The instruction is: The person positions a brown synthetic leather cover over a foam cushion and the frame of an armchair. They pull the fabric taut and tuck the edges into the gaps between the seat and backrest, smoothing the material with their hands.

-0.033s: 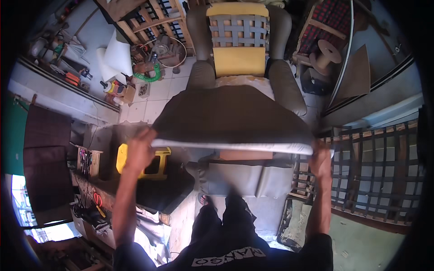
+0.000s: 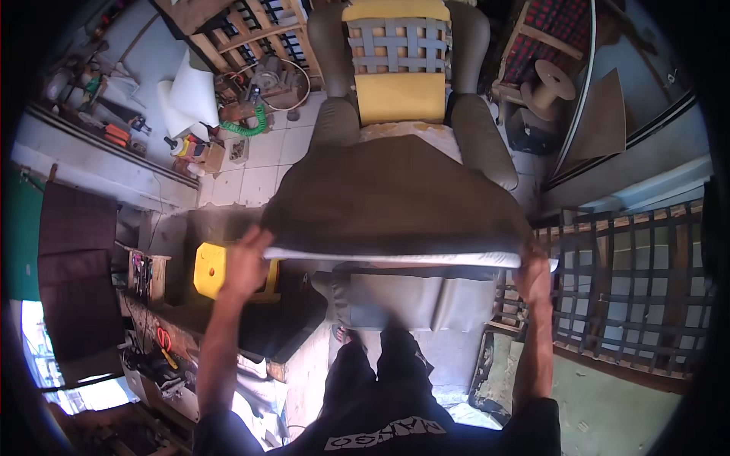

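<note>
Left hand: our left hand (image 2: 247, 262) is at the left end of the near edge of the brown sheet (image 2: 403, 197); its fingers seem clamped on the sheet there, although blur hides the thumb.
Sheet: it is stretched between our two hands, in front of the armchair (image 2: 483, 144), and from our view its far part covers a part of the pale seat (image 2: 380, 133). Whether it touches the seat, we cannot tell. A white strip shows along the near edge.
Right hand: our right hand (image 2: 534, 273) is clamped on the right end of the same edge, fingers folded together; a short white piece shows past it.
Good handling: in our judgement, we do well to pull both ends equally, so that the edge is straight, and to hold it clear of the grey panel (image 2: 464, 300) below, so that no fold forms.
Holder: at far left, the wooden holder (image 2: 158, 280) has slim tools standing in it; we cannot name each one.
Carton: further right, the carton (image 2: 213, 158) does not show us its inside.
Tray: just right of the carton, on the tiles (image 2: 262, 159), the tray (image 2: 239, 160) holds pieces too small to identify.
</note>
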Motion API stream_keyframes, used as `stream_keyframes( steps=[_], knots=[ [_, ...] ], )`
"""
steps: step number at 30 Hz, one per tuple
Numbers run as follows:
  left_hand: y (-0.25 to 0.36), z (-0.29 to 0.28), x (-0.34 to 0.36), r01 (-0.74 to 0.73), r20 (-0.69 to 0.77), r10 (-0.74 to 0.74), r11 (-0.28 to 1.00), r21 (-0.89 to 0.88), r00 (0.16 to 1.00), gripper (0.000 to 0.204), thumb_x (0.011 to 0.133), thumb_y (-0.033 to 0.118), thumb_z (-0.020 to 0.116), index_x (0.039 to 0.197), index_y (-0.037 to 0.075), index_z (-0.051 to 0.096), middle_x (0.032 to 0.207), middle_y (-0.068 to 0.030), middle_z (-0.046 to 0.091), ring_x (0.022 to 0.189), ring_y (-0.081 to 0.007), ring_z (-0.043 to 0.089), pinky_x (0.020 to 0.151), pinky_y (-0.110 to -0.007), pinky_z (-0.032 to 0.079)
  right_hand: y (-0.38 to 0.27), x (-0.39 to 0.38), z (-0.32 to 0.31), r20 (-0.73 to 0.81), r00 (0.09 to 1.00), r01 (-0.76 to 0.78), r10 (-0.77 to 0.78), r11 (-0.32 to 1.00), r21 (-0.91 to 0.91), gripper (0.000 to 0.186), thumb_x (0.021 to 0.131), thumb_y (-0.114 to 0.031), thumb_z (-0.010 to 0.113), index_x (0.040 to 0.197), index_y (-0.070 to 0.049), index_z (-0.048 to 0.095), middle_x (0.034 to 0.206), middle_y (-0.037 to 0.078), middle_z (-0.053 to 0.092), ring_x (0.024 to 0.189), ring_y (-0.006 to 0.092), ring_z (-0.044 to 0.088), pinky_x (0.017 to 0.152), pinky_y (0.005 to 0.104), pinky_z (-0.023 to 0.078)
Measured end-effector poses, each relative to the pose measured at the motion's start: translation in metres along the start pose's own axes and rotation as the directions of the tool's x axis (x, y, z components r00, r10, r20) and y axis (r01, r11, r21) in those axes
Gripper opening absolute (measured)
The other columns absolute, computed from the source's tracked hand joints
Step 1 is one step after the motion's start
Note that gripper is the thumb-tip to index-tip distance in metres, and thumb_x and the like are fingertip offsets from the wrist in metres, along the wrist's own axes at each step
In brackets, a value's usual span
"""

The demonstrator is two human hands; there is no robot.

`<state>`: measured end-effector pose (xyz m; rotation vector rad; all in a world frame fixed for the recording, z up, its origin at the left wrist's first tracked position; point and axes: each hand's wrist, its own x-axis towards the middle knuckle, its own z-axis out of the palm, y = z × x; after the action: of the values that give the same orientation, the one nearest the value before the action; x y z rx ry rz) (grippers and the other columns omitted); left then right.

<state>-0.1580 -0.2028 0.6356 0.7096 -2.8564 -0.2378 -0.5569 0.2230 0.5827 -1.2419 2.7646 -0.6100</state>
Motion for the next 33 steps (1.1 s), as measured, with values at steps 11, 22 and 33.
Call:
stream_keyframes(
  steps=[11, 22, 33],
  knots=[
    [0.004, 0.397, -0.107, 0.096, 0.328, -0.116, 0.992, 0.078, 0.938, 0.041, 0.083, 0.012, 0.062, 0.123, 0.02, 0.064, 0.115, -0.0135, 0.055, 0.09, -0.0332, 0.07, 0.064, -0.047, 0.06, 0.183, -0.143, 0.331, 0.044, 0.997, -0.044, 0.065, 0.927, -0.373, 0.045, 0.084, -0.011, 0.059, 0.126, -0.021, 0.068, 0.113, 0.015, 0.06, 0.104, 0.0333, 0.059, 0.087, 0.0462, 0.045],
    [-0.002, 0.404, -0.143, 0.259, 0.442, -0.301, 0.954, 0.153, 0.845, 0.049, 0.084, 0.011, 0.061, 0.132, 0.019, 0.061, 0.122, -0.0134, 0.055, 0.1, -0.0347, 0.068, 0.074, -0.048, 0.06, 0.204, -0.176, 0.336, 0.158, 0.882, -0.421, 0.443, 0.894, -0.157, 0.042, 0.091, -0.016, 0.065, 0.134, -0.014, 0.062, 0.114, 0.023, 0.062, 0.108, 0.0427, 0.059, 0.096, 0.0521, 0.05],
    [-0.001, 0.398, -0.143, 0.323, 0.47, -0.364, 0.931, 0.168, 0.804, 0.02, 0.088, 0.01, 0.056, 0.103, 0.013, 0.069, 0.115, -0.0105, 0.064, 0.1, -0.0328, 0.069, 0.077, -0.048, 0.059, 0.257, -0.158, 0.377, 0.051, 0.725, -0.688, 0.687, 0.725, 0.031, 0.038, 0.095, -0.028, 0.057, 0.128, -0.009, 0.063, 0.115, 0.022, 0.067, 0.11, 0.0417, 0.061, 0.099, 0.0493, 0.048]
  ],
)
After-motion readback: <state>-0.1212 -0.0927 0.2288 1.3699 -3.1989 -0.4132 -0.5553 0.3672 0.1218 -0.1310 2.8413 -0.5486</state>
